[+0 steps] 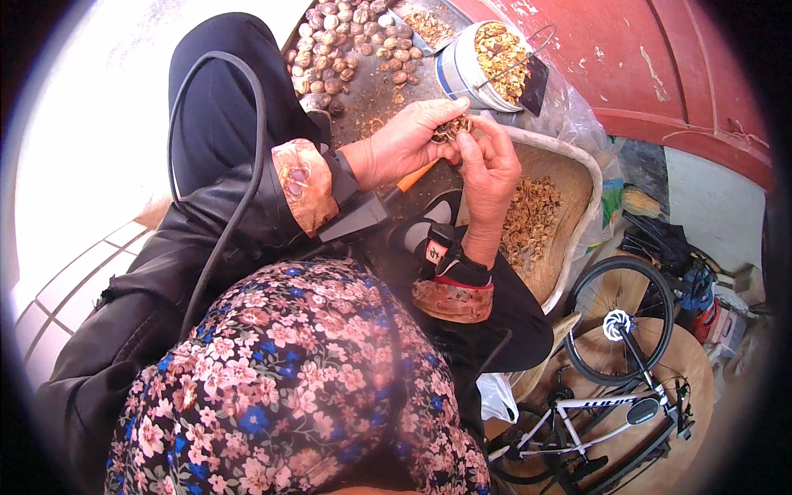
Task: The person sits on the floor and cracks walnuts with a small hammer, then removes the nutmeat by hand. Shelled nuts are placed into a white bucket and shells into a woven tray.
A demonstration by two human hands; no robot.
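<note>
My left hand [402, 139] holds a cracked brown nut [450, 130], probably a walnut, with its thumb above. The fingertips of my right hand [489, 161] press against the nut's other side; part of it is hidden by the fingers. Below my left wrist, an orange handle [416, 177] slants toward a flat grey piece [356, 216], perhaps a blade. To the right lies a pale-rimmed basin [581, 204] with a heap of brown nut pieces [532, 216] inside.
Whole nuts [334, 52] are piled on the dark floor ahead. A white bucket [455, 68] full of shell fragments [501, 59] stands beside a dustpan-like tray [417, 40]. A red door [649, 68] is behind them. A bicycle [594, 402] occupies the lower right.
</note>
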